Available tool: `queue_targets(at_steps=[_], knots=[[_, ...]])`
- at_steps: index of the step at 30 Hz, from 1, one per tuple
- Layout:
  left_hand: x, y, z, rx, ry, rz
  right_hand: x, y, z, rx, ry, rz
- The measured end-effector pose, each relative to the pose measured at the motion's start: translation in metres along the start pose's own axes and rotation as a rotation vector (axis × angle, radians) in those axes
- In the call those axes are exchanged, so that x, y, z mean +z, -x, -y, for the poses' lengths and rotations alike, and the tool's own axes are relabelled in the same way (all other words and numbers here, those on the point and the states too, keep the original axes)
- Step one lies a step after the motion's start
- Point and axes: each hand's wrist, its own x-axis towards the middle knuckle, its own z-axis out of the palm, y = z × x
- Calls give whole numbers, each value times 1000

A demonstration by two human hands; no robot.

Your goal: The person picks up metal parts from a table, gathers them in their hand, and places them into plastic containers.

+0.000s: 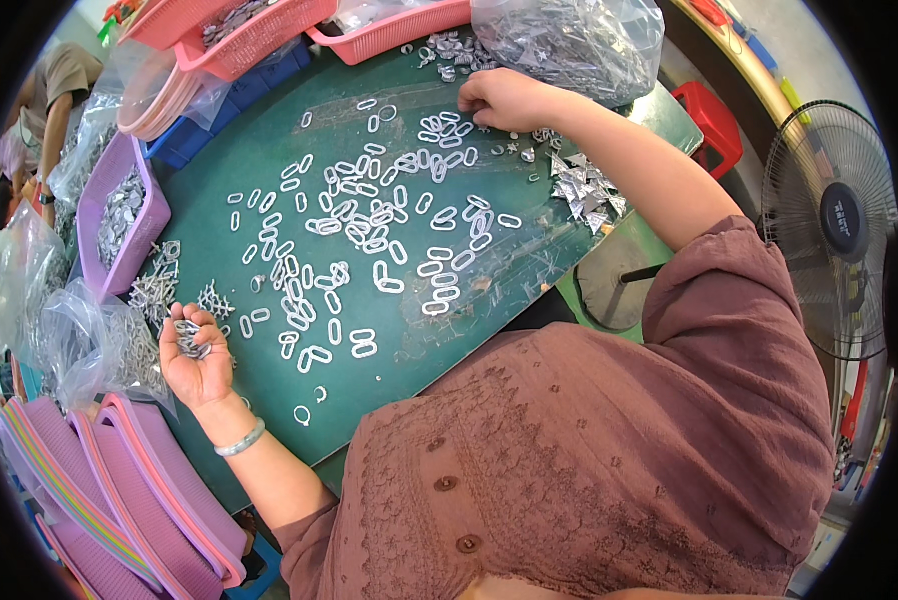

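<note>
Oval metal links [374, 240] lie scattered across the middle of the green bench [409, 335], many overlapping. The left hand [199, 368], palm up with fingers half curled, cups a small heap of metal pieces [191, 342] toward the bench's left edge; a tilt or slackened curl could spill them among the branched pieces [156, 290] beside it. The right hand [514, 100] bends its fingers down toward the far edge; whether it grips anything, I cannot tell. A careless forearm drag could knock triangular pieces [584, 190] off the near edge

Silver links [374, 244] scatter over a green tabletop [389, 372], beside a lilac basket [155, 208].
</note>
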Motion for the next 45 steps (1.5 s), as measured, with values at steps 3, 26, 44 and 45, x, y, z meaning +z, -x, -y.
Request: queue_targets(at_steps=[3,26,44,45], knots=[[-1,0,0,-10,5,18,0,-6,11,-47,5,33],[21,0,31,-176,72,215,21,-14,74,-228,-58,144],[35,33,56,-185,-76,12,61,9,153,-435,-167,150],[34,35,56,-179,-83,0,57,9,156,-453,-212,190]])
